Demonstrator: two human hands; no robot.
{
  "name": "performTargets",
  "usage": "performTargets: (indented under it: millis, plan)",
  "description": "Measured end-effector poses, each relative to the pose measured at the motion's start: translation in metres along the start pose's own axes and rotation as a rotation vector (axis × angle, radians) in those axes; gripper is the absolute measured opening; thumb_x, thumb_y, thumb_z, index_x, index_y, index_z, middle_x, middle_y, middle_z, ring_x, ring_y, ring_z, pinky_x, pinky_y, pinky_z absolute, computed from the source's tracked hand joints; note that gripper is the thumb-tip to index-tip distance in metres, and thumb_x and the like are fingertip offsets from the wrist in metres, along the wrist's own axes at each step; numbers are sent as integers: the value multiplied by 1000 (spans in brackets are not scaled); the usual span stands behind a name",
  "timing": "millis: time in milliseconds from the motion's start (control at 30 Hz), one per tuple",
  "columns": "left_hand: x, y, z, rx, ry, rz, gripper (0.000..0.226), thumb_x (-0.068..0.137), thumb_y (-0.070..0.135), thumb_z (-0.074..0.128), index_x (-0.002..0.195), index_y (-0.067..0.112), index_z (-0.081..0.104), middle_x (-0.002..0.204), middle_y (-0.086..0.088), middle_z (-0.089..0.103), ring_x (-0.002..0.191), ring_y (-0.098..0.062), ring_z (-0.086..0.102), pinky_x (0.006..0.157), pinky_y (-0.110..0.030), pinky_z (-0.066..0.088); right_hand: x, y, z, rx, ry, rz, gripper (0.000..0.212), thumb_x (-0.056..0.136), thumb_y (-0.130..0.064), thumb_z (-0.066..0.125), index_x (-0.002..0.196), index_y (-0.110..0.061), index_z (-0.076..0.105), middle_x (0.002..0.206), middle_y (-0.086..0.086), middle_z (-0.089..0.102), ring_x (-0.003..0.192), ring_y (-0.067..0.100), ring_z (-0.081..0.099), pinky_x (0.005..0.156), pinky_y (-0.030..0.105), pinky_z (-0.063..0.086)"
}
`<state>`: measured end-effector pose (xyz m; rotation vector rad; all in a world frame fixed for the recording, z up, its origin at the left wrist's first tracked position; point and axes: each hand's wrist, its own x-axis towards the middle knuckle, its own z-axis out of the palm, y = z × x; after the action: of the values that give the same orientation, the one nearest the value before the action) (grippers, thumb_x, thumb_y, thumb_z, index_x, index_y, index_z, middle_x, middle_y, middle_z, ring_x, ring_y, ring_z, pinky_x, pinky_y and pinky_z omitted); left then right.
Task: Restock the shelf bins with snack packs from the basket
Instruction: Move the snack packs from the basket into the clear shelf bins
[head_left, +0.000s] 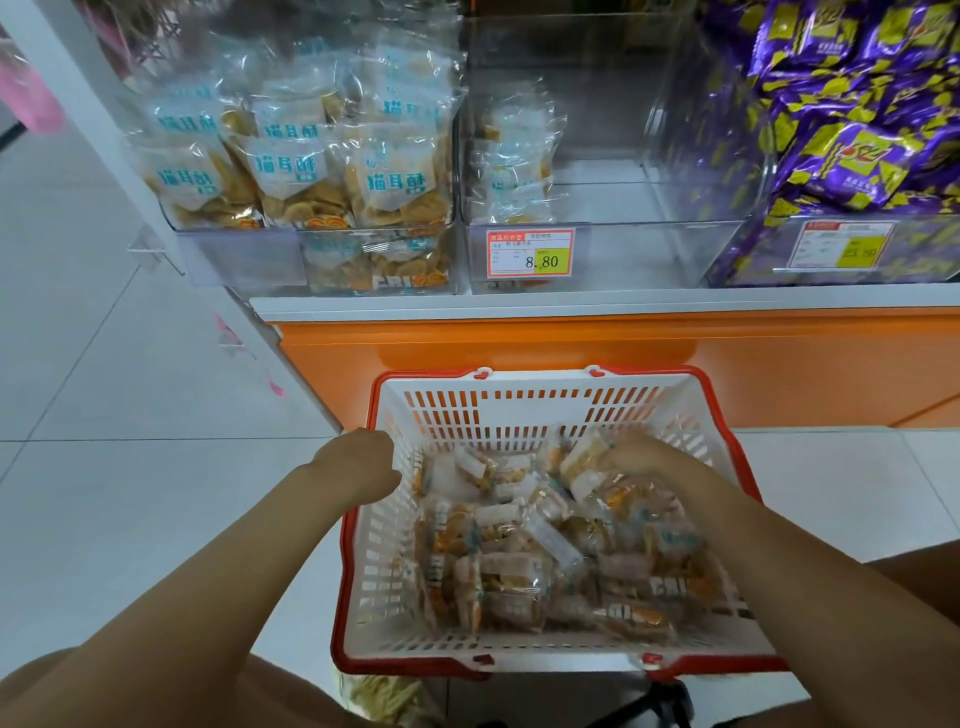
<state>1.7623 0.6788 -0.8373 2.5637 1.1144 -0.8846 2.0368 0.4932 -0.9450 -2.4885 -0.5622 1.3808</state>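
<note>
Snack packs (545, 561), small clear ones w/ orange print, lie heaped in the basket (530, 415), white slotted plastic w/ red rim, low centre of view. R hand (641, 454) reaches in at the far right side, fingers clenched round a couple of packs (584, 462) lifted just above the heap. L hand (358, 460) sits at the basket's far-left rim, fingers curled under; can't tell if it grips the rim or only rests against it.

Above, past the basket: a row of clear shelf bins. Middle bin (649, 249) has a few of the same small packs (514, 161) standing vs. its left wall, and a red/yellow price tag (530, 253) reading 8.80 on the front. Left bin (244, 254) is packed w/ big clear bags of golden crisps (291, 171), blue lettering. Right bin (924, 249) is piled w/ purple-and-yellow packs (857, 130), w/ its own tag (841, 244), blurred.

Bins stand on a white shelf ledge (571, 306) over an orange base panel (571, 343). Floor (130, 364) is pale glossy tile w/ thin grout lines, running left past the unit's end. Something pink (31, 98) hangs upper left, too blurred to ID. A dark object (660, 701) shows under the basket's near edge.
</note>
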Motion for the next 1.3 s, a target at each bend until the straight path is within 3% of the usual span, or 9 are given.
performTargets:
  millis: [100,233,367,533,700,833,1000,1133,1300]
  plan:
    - [1,3,-3,-2,-24,-15,34,96,27,48,66,14,39,67,0,41,60,-12,43,55,-22,35,-19,6,-13,41,-109,-132,72,94,-20,60,153,-12,18,158,7,18,119,25,55,65,16,52]
    - [4,9,-5,10,-52,-30,34,97,26,48,67,16,35,68,2,38,59,-10,39,52,-20,32,-25,18,-26,-7,25,-170,67,94,-23,59,151,-21,24,143,12,45,88,22,70,81,34,58]
    - [7,15,-3,34,-40,-74,28,94,23,49,68,15,40,66,2,38,57,-11,40,51,-20,32,-40,21,-38,109,77,-126,68,93,-27,62,149,-11,27,129,19,57,95,29,69,87,42,55]
    - [6,24,-7,-13,-103,-82,19,94,28,49,83,14,48,70,2,43,62,-11,44,53,-20,34,-62,19,-20,-5,212,-129,67,94,-39,56,148,-9,31,112,15,67,87,20,69,81,33,54]
    - [-3,30,-18,-49,-75,-41,18,97,27,47,85,13,51,71,2,46,62,-11,45,52,-19,34,-96,-8,-6,-174,475,-380,27,96,-36,52,84,-12,54,57,-1,45,53,7,45,59,26,35]
    - [-4,44,-23,-404,-171,23,24,96,24,51,101,3,61,95,-16,68,52,-8,46,50,-17,39,-118,-33,-9,207,414,-509,32,92,-37,60,84,-6,55,63,8,63,60,20,66,54,29,50]
    - [-20,63,-22,-1262,-528,-32,77,91,59,42,128,-8,49,122,-23,61,100,-28,65,85,-34,55,-145,-50,-19,726,127,-542,40,89,-26,64,116,3,55,76,19,72,63,25,71,59,29,59]
    - [-30,75,-36,-1534,-653,-16,100,80,75,37,128,-12,46,110,-23,66,97,-27,69,75,-31,59,-158,-61,-16,717,133,-639,14,89,-21,65,98,-11,62,76,15,72,67,24,72,65,32,60]
    - [-35,78,-51,-1745,-674,73,112,69,82,36,119,-17,49,112,-28,65,99,-31,68,82,-35,57,-159,-59,-6,220,476,-929,5,88,-32,65,86,-29,68,66,-6,66,62,4,64,62,22,52]
